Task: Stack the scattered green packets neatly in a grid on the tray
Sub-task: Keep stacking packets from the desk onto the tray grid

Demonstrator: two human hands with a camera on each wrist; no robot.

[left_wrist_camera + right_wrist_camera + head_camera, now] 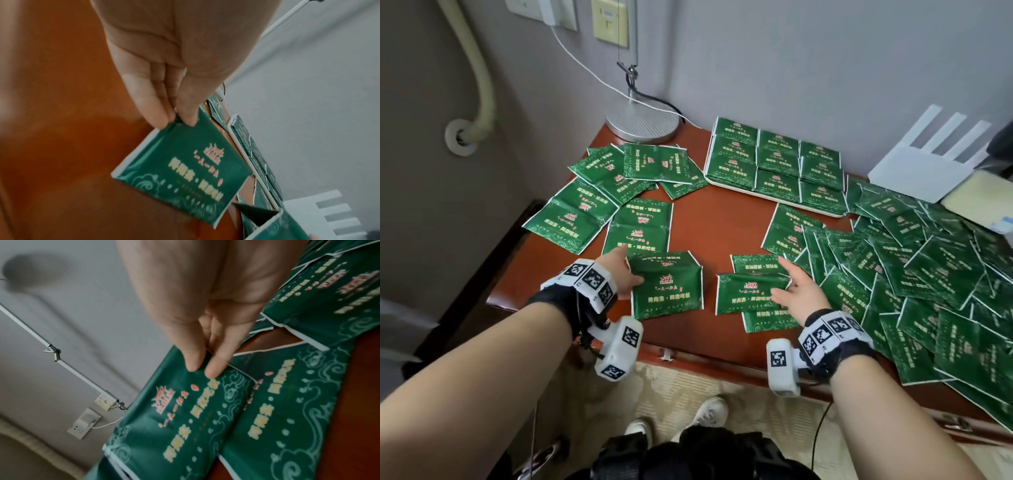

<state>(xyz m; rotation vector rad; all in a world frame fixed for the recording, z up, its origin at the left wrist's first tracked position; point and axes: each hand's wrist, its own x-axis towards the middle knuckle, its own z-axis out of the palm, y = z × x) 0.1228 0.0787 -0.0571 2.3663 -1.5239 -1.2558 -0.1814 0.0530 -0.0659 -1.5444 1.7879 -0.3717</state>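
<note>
My left hand (635, 277) pinches the left edge of a green packet (667, 284) near the table's front. The left wrist view shows the left hand (176, 121) holding that packet (180, 170) by its corner, above the wood. My right hand (784, 284) pinches the right edge of another green packet (750, 294), which lies over two more. In the right wrist view the right hand (202, 369) has thumb and finger closed on this packet (174, 418). A white tray (822, 210) at the back holds packets stacked in a grid.
A big loose pile of packets (928, 274) covers the table's right side, and a smaller scatter (619, 178) lies at the back left. A round lamp base (642, 121) and a white router (924, 164) stand by the wall. Bare red-brown wood (722, 219) shows mid-table.
</note>
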